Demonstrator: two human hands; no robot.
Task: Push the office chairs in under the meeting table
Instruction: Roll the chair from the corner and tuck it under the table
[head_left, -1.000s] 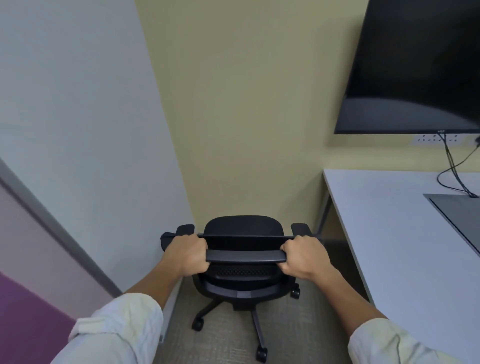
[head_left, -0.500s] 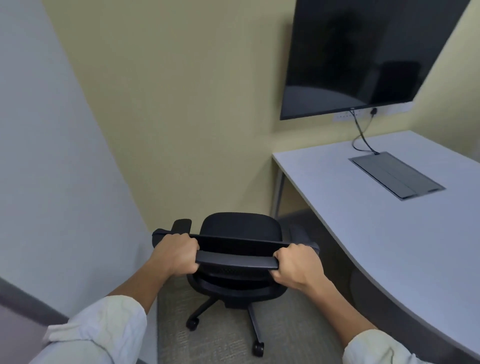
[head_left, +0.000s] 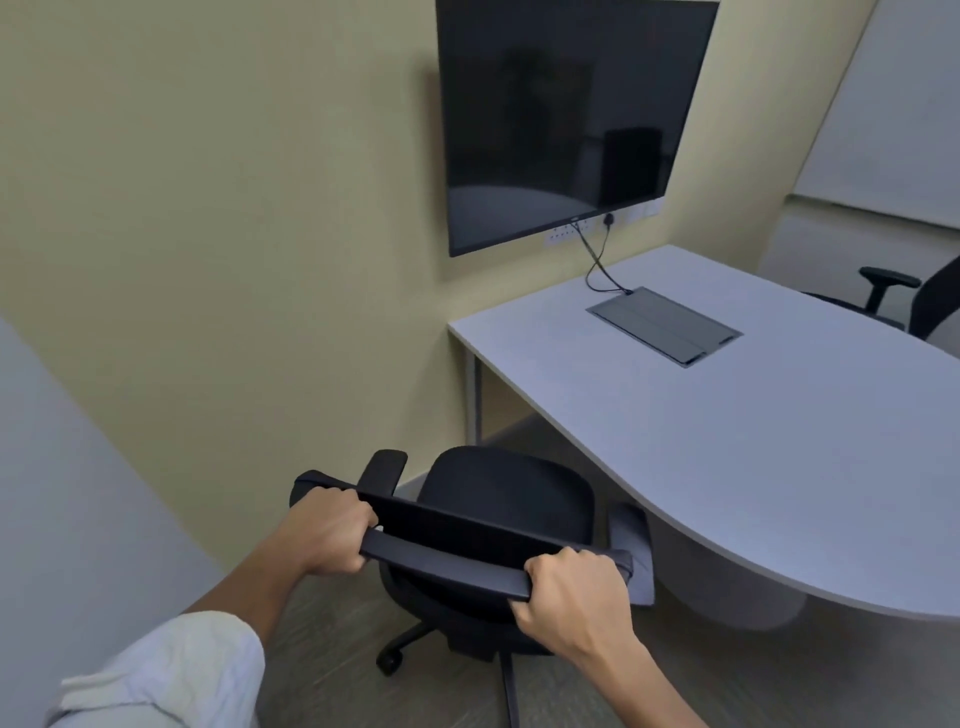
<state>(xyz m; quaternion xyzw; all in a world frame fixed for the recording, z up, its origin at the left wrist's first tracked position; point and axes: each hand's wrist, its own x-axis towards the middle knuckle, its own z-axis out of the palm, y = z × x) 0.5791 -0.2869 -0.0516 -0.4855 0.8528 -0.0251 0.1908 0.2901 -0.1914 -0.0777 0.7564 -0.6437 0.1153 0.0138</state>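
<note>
A black office chair (head_left: 506, 501) on castors stands in front of me, its seat turned toward the near left edge of the white meeting table (head_left: 753, 467). My left hand (head_left: 327, 535) grips the left end of the backrest's top bar. My right hand (head_left: 571, 597) grips the right end of the same bar. The chair's right armrest sits just under the table's curved edge; the seat is still outside the table. A second black chair (head_left: 930, 299) is partly visible at the table's far right side.
A dark wall-mounted screen (head_left: 566, 114) hangs on the yellow wall, with cables running down to a grey cable box (head_left: 662, 325) set in the tabletop. A grey wall closes in on my left. A table leg (head_left: 472, 395) stands near the wall. Carpet floor lies below.
The view and the chair have swung right toward the table. The chair now sits closer to the table's edge, and the second chair has come into view. Both hands keep their grip.
</note>
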